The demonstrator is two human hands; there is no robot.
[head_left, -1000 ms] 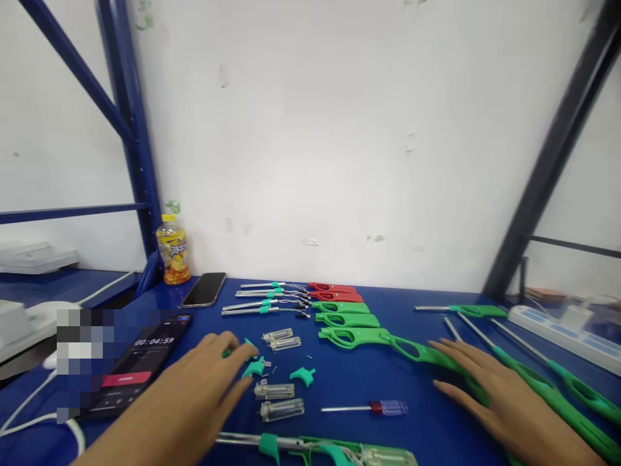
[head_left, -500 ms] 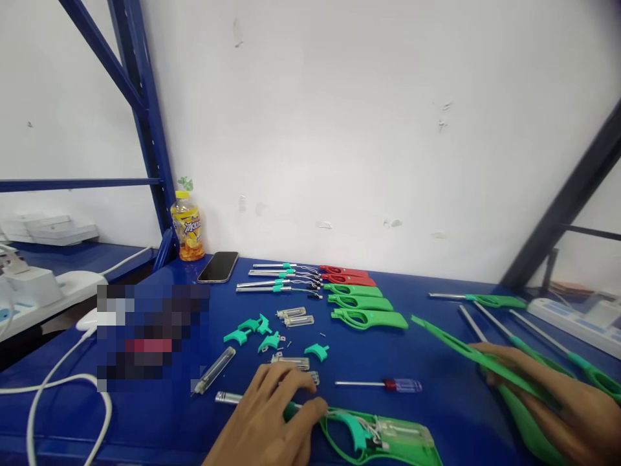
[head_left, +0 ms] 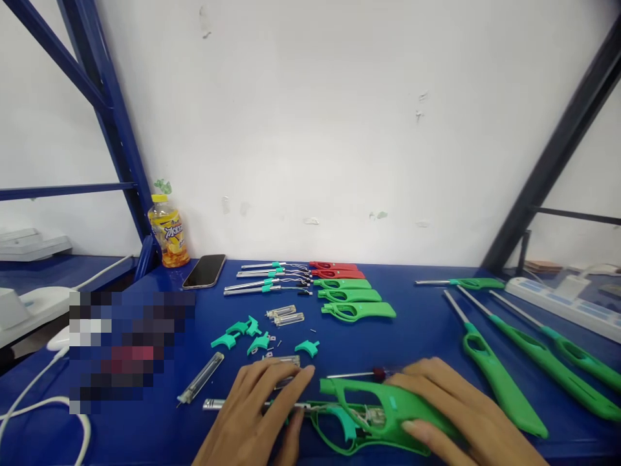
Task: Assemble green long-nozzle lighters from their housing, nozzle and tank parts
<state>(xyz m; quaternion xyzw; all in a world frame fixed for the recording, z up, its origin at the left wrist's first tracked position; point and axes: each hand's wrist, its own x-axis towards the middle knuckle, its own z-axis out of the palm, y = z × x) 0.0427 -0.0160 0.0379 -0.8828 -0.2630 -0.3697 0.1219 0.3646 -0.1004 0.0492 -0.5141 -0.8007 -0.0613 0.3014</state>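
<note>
My right hand [head_left: 456, 414] grips a green lighter shell half [head_left: 383, 404] and holds it over the open green lighter body [head_left: 339, 430] at the table's near edge. My left hand [head_left: 262, 411] presses fingers down on that lighter's metal tube [head_left: 218, 404], pinning it to the blue table [head_left: 417, 336]. A red-handled screwdriver [head_left: 369, 373] lies just behind the hands. Small teal triggers [head_left: 237, 330] and clear fuel tanks [head_left: 284, 315] are scattered ahead of my left hand.
Rows of red and green shells [head_left: 344, 291] and metal tube assemblies [head_left: 264, 278] lie mid-table. Several whole green lighters [head_left: 524, 353] lie at the right. A phone [head_left: 204, 272], a juice bottle [head_left: 167, 233], white cables [head_left: 43, 401] and a power strip [head_left: 567, 304] ring the edges.
My right hand carried a green shell half from the right side to the open lighter in front. My left hand settled on the lighter's tube.
</note>
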